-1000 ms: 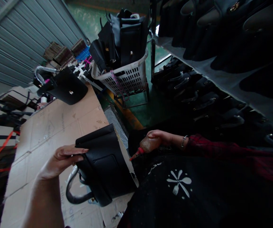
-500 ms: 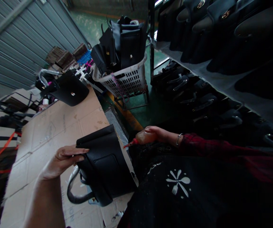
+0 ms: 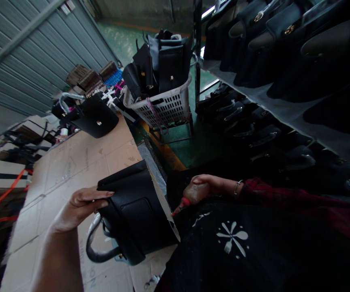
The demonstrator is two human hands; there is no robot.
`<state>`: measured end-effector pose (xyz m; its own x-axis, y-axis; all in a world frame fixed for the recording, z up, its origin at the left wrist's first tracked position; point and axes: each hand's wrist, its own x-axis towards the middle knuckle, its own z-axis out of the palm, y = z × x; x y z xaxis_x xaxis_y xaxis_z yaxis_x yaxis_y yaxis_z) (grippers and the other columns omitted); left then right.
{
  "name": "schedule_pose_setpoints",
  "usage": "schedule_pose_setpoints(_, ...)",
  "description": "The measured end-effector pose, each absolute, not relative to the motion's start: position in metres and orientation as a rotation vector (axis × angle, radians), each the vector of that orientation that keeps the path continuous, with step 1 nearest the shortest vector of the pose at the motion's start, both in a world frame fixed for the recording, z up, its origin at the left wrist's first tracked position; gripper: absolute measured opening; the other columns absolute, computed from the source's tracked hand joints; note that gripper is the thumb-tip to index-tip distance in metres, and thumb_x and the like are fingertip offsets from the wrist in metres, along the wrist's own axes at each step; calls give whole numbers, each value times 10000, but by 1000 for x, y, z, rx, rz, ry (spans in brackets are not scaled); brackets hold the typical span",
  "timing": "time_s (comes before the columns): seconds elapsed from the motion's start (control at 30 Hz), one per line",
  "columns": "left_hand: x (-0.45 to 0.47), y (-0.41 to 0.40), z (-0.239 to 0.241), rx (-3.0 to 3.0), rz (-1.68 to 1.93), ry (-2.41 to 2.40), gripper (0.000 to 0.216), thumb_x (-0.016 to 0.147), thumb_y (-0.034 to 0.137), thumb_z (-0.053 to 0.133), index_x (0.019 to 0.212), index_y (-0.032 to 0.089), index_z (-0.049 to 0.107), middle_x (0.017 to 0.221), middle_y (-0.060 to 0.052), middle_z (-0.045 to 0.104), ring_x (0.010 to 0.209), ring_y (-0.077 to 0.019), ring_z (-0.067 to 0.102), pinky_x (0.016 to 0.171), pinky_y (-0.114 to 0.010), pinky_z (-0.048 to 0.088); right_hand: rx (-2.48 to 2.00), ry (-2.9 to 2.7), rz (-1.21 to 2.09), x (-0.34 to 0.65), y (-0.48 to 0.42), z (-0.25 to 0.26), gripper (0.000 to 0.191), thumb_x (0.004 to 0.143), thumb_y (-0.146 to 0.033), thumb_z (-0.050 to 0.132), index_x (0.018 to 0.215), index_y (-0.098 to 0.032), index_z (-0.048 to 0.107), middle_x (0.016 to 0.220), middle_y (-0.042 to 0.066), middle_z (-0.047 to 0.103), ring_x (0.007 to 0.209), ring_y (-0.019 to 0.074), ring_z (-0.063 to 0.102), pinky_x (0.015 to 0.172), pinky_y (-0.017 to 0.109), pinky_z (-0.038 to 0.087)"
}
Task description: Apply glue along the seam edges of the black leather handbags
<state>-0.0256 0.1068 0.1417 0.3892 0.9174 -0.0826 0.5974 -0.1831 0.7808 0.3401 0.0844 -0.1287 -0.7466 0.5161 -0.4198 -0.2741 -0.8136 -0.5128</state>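
A black handbag (image 3: 141, 215) lies on its side on the cardboard-covered table (image 3: 89, 162), its wrapped handle (image 3: 100, 253) toward the lower left. My left hand (image 3: 82, 207) pinches the bag's upper left edge between fingers and thumb. In my right hand (image 3: 207, 182) is a squeeze bottle (image 3: 195, 192) with a red nozzle and amber contents. The nozzle tip points down left, at or very close to the pale raw edge on the bag's right side; whether it touches I cannot tell.
Another black handbag (image 3: 97, 115) stands at the table's far end. Beyond it, a white plastic basket (image 3: 165, 107) holds several black bags. On the right, a rack shelf (image 3: 254, 91) carries rows of black bags. Stacked pieces and an orange strap (image 3: 3, 196) are at the left.
My right hand has moved the bottle toward me and slightly right, its nozzle tip shifting down along the bag's pale edge. My left hand and the bag stay in place; the view tilts slightly.
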Motion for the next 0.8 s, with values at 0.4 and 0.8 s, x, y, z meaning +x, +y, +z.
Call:
schedule_pose_setpoints(0.4,-14,66,212,2749,439,1354,280,731,61,606,843,281,737,687,35,717,605,-118,642,560,-191,490,-777,-255,2287,354,122,-93,290,834,-351,530,980,-151,681,946,97,753,852,231,705,821,347,535)
schedule_pose_setpoints(0.8,1,41,201,2786,414,1486,246,715,120,595,831,314,693,665,71,706,594,-140,623,618,-258,473,-774,-546,2079,340,144,-91,217,710,-318,679,890,-202,649,868,45,706,751,220,653,692,353,505)
